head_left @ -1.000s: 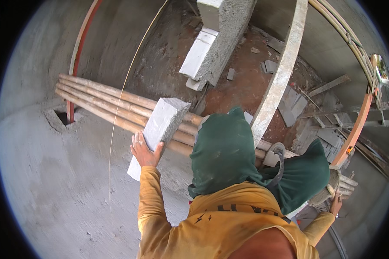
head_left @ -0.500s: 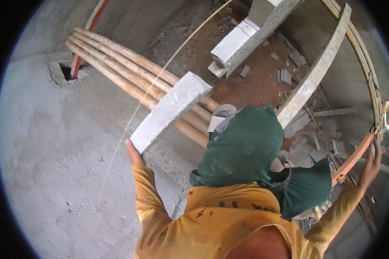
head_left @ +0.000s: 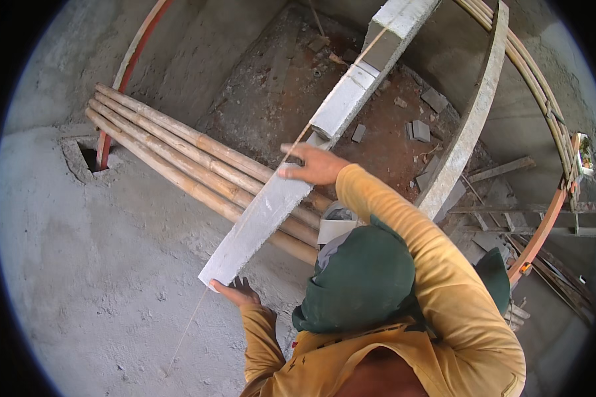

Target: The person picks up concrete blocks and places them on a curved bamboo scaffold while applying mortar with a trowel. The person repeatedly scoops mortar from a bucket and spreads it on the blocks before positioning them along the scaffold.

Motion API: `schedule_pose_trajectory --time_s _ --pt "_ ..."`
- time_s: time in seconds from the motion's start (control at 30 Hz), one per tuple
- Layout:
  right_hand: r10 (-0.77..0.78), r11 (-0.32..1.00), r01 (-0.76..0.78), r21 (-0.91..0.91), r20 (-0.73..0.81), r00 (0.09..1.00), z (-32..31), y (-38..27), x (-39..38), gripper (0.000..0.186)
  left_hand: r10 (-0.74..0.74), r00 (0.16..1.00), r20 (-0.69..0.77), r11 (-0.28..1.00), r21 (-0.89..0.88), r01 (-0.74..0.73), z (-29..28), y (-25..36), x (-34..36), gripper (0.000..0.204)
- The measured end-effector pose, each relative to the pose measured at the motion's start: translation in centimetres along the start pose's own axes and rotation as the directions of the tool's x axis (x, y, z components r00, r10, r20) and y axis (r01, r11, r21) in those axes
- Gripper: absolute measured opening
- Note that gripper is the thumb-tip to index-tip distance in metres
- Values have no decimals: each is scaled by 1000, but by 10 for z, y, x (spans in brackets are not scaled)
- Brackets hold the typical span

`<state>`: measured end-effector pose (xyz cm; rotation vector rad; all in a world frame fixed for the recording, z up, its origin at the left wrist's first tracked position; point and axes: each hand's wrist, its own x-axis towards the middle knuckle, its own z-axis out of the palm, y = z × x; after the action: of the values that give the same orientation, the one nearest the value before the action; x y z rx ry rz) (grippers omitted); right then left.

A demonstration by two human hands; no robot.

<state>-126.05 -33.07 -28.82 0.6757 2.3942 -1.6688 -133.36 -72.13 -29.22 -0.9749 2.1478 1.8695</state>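
Note:
A long white block [head_left: 248, 228] lies diagonally across several bamboo poles [head_left: 172, 165], in line with blocks on a narrow ledge [head_left: 344, 99]. My left hand [head_left: 238, 291] grips its lower end, thumb at the corner. My right hand [head_left: 311, 165] is over the upper end, fingers stretched apart and thumb touching it. A thin string [head_left: 189, 325] runs from the floor up along the blocks' left edge, close by my right fingers. My green-clothed leg [head_left: 354, 284] is just right of the block.
A pale curved plank [head_left: 470, 126] rises at the right, beside an orange timber [head_left: 540, 235] and bent bamboo strips [head_left: 553, 132]. A white bucket [head_left: 334, 225] sits by the poles. Rubble [head_left: 417, 131] lies below; a square hole [head_left: 89, 157] is at the left.
The block has turned and shifted into line with the upper blocks and string. My right hand has swung from the far right onto its upper end; my left hand has moved to its lower end.

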Motion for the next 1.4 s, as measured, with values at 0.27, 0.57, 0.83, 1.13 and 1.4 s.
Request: schedule_pose_trajectory --time_s 0.27,0.57,0.83,1.13,1.4 --pt "134 968 -118 221 -58 989 32 10 -32 72 170 968 185 985 -8 -172 46 43 61 78" --pt "80 981 -101 166 125 989 58 2 -78 70 157 833 530 983 0 -185 119 96 136 75" --pt "-72 986 35 162 232 970 79 19 -91 82 333 922 198 850 360 -385 128 59 16 81" --pt "-212 969 159 189 306 928 90 25 -91 88 215 963 161 692 671 -266 136 71 0 102" --pt "-218 969 156 190 372 902 97 22 -95 85 176 943 283 829 474 -296 121 70 -34 75"
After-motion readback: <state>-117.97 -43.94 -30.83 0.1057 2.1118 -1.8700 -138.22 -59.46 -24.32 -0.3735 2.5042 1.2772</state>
